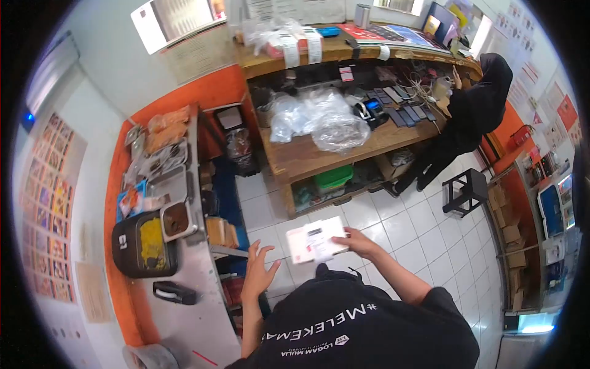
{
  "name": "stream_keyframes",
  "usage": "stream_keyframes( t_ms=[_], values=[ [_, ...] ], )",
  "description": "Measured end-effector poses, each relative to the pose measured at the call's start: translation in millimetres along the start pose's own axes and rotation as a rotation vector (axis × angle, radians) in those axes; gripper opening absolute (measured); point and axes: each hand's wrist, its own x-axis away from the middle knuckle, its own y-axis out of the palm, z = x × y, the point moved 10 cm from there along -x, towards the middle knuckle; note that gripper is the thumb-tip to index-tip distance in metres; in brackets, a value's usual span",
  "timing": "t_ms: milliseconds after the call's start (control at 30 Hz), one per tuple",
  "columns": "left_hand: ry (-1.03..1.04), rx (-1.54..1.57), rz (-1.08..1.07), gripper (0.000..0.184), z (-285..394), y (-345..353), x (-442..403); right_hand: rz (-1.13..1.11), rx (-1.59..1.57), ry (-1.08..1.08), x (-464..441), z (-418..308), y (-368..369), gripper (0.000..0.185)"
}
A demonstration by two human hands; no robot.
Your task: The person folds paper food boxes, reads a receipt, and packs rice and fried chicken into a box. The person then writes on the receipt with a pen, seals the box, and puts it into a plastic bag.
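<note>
My right hand (357,242) grips a flat white packet with a printed paper slip (316,240) by its right edge, thumb on top. The packet is held in front of my chest, above the tiled floor. Dark print and a small red mark show on it; the lettering is too small to read. To the left of the packet, my left hand (258,270) is raised with its fingers apart. It holds nothing and does not touch the packet.
On my left runs a metal counter (212,329) with a black tray of yellow food (153,243) and metal trays. Ahead stands a wooden desk (289,161) with plastic bags and phones. A person in black (476,111) stands at its right, near a black stool (465,190).
</note>
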Motion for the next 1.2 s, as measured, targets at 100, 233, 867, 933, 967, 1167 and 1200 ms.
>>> stream_keyframes(
  t_ms=[100, 233, 867, 933, 967, 1167, 1200],
  values=[
    [0.112, -0.004, -0.121, 0.045, 16.0, 70.5, -96.7, 0.254, -0.214, -0.052, 19.4, -29.9, -100.9, 0.084],
    [0.236, -0.037, -0.202, 0.044, 43.3, 139.9, -221.4, 0.505, -0.391, -0.096, 24.5, -36.4, -190.9, 0.078],
    [0.182, 0.103, -0.001, 0.062, 94.3, 163.5, -552.3, 0.205, 0.451, -0.368, -353.6, -296.7, -235.8, 0.091],
    [0.25, -0.012, 0.067, 0.063, 102.0, 147.6, -555.1, -0.004, 0.581, -0.332, -405.3, -271.0, -238.2, 0.1],
    [0.246, -0.052, 0.086, 0.063, 114.1, 134.9, -561.3, 0.125, 0.703, -0.327, -430.8, -232.4, -250.2, 0.101],
    [0.107, 0.009, 0.123, 0.069, 120.3, 118.6, -553.5, -0.003, 0.974, -0.445, -340.8, -314.4, -244.3, 0.062],
    [0.084, 0.03, 0.103, 0.069, 119.9, 120.0, -551.7, -0.081, 0.897, -0.473, -311.5, -334.2, -256.8, 0.058]
  ],
)
